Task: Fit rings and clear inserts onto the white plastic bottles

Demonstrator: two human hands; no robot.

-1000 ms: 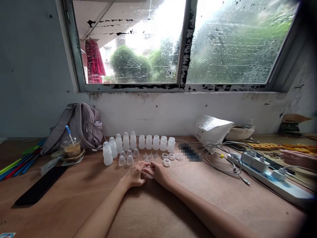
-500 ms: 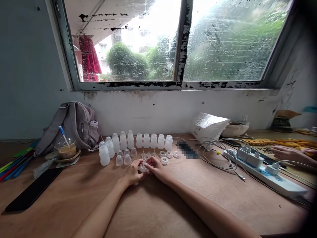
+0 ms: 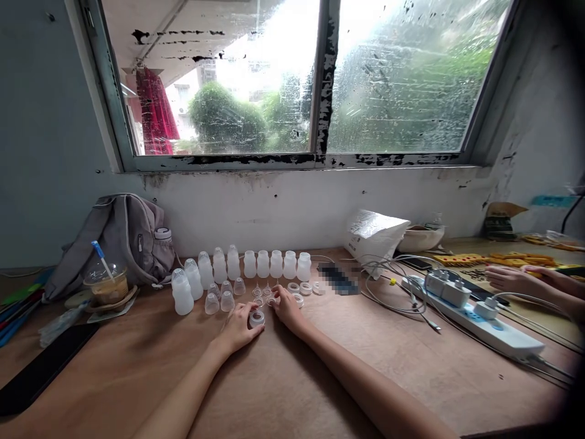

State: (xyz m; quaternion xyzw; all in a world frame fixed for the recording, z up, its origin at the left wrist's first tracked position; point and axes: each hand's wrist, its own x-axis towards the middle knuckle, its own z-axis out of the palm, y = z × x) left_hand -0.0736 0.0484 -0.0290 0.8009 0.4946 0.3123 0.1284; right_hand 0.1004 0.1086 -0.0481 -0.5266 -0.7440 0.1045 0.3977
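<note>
Left grip (image 3: 238,327) and right grip (image 3: 287,310) bare; slim forearms (image 3: 340,360) bare too, narrowing toward wrists.

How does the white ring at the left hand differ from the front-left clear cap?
The white ring is low and squat; the clear cap is taller and domed.
The left hand grips the white ring, while the clear cap stands untouched.
Both are pale and round.

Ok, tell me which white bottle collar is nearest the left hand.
The white bottle collar right at the left hand; the other collars lie apart from it, to the right of the right hand.
</note>
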